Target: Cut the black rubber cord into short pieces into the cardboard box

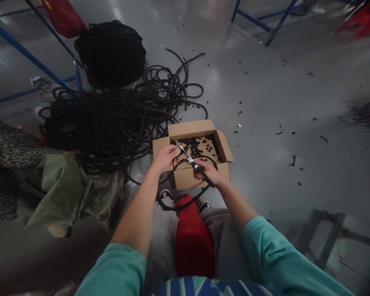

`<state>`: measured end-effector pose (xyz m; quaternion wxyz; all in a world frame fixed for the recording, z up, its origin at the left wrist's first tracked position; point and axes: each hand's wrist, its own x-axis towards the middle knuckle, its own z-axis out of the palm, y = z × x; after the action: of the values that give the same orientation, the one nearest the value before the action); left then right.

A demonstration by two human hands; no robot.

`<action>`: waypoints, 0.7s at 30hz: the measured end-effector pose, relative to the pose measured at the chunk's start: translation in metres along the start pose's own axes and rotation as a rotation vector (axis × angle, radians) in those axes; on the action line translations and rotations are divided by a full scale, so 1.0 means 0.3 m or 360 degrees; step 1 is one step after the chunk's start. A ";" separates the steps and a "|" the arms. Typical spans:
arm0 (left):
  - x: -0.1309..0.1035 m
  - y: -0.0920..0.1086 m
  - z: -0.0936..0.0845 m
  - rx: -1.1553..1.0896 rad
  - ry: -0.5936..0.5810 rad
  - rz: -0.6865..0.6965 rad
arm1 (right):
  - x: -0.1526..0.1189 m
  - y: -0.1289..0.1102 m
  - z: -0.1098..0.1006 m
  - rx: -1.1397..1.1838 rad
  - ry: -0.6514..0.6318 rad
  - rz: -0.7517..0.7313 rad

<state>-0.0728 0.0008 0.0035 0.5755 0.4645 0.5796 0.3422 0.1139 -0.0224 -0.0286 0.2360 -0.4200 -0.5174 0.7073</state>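
Over an open cardboard box (188, 179), my right hand (210, 172) is closed round the black handles of a pair of scissors (189, 159), whose metal blades point up and left. Close to the blades, the fingers of my left hand (167, 157) pinch a black cord, mostly covered by the fingers. Loops of black cord (185, 206) hang below my hands and pass over the box's front. Many short black pieces (197, 144) lie scattered inside the box. Whether the blades touch the cord I cannot tell.
A tangled heap of black cord (111, 123) lies left of the box, before a large black bundle (112, 53). At the left sits another person beside olive-green cloth (52, 189). Blue metal frames (27, 49) stand behind. Small black scraps dot the grey floor. Something red (194, 242) is between my legs.
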 end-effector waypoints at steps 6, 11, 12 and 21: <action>-0.006 0.019 0.017 -0.0169 -0.0157 -0.0114 | 0.001 -0.002 -0.015 0.0042 -0.0002 -0.0039; 0.004 0.023 0.009 -0.0216 -0.0216 -0.0165 | -0.004 -0.008 -0.032 0.0008 -0.0032 -0.0001; 0.007 0.023 0.008 -0.0229 -0.0220 -0.0179 | -0.004 -0.008 -0.034 0.0005 -0.0024 0.0000; 0.026 -0.005 0.014 -0.0220 -0.0183 -0.0171 | 0.002 0.009 -0.043 0.0063 0.0116 0.0148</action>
<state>-0.0682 0.0072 -0.0010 0.6561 0.4108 0.5447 0.3226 0.1248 -0.0160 -0.0326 0.2297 -0.4643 -0.4742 0.7119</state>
